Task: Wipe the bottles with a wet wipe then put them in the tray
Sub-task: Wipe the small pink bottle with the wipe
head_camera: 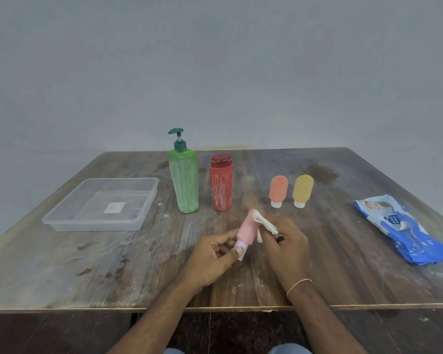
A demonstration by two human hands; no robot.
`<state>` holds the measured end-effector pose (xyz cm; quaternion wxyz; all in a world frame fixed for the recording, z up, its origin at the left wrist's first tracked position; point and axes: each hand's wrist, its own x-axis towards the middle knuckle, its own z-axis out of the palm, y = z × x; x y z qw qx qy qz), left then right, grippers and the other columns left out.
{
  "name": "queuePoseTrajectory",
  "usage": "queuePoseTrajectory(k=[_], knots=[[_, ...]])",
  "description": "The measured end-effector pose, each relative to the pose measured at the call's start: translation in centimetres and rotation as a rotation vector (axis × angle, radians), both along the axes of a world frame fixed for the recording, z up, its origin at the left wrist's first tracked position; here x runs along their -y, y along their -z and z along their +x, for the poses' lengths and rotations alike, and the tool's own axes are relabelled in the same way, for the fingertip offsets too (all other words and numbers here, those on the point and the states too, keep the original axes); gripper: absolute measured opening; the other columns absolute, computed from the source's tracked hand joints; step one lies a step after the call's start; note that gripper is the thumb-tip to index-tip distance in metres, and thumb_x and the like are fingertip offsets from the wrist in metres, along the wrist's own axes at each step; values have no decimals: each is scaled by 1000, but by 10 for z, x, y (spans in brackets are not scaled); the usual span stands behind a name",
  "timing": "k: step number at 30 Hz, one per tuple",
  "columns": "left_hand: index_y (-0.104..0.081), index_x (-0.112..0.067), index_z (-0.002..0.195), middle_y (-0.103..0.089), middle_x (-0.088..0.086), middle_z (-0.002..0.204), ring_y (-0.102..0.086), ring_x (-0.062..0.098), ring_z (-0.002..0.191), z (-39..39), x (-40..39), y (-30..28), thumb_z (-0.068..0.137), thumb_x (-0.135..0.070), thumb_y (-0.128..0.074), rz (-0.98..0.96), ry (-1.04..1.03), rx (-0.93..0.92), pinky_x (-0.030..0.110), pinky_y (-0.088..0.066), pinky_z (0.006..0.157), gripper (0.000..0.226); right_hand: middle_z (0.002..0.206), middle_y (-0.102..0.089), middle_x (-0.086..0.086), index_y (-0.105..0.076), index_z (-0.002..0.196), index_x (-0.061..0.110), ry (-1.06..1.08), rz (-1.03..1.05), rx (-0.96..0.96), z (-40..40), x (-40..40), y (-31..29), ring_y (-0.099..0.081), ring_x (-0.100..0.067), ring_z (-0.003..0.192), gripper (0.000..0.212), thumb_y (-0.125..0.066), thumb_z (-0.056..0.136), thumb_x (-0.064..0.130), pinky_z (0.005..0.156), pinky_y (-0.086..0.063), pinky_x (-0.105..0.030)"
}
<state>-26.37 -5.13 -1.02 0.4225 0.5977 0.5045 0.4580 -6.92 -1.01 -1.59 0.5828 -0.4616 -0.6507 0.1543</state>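
Observation:
My left hand (212, 259) grips a small pink bottle (247, 229) by its white cap end, tilted up and away from me. My right hand (288, 241) presses a bunched white wet wipe (262, 221) against the bottle's upper end. Standing on the wooden table (113, 264) are a tall green pump bottle (184, 180), a red bottle (221, 183), a small orange bottle (278, 190) and a small yellow bottle (302, 190), the last two on their caps. The clear plastic tray (62, 218) lies at the left with nothing in it but a label.
A blue pack of wet wipes (399, 226) lies at the right of the table. The table's front edge runs just below my wrists. A plain grey wall stands behind the table.

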Motion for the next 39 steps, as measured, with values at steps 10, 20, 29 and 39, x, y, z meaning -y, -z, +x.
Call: queuePoseTrajectory(k=[10, 20, 29, 39], knots=[[-67, -36, 136, -79, 0, 111, -68, 10, 87, -2, 1, -4, 102, -11, -68, -7, -26, 92, 25, -55, 70, 41, 98, -76, 19, -82, 117, 35, -128, 87, 109, -1, 5, 3, -73, -8, 87, 37, -81, 91, 9, 70, -59, -31], [-55, -48, 146, -73, -26, 121, -68, -5, 110, 4, 5, -8, 107, -23, -62, 26, 17, -156, 17, -55, 90, 47, 109, -78, 21, -81, 122, 32, -62, 25, -35, -1, -2, 5, -74, -5, 100, 37, -80, 93, 9, 81, -61, -27], [-70, -52, 127, -67, -11, 114, -71, 11, 101, 3, -4, 6, 98, -28, -72, 101, -50, -189, 41, -60, 96, 38, 108, -76, 24, -78, 121, 42, -118, 41, 40, -2, -2, 7, -74, -7, 97, 53, -80, 88, 1, 75, -61, -33], [-55, -39, 135, -74, -14, 125, -71, 9, 114, 2, -5, 1, 105, -10, -62, -30, -146, 118, 26, -57, 83, 42, 102, -80, 17, -82, 121, 33, -237, 15, 81, -5, -4, 12, -74, -11, 85, 30, -77, 91, 40, 66, -60, -35]])
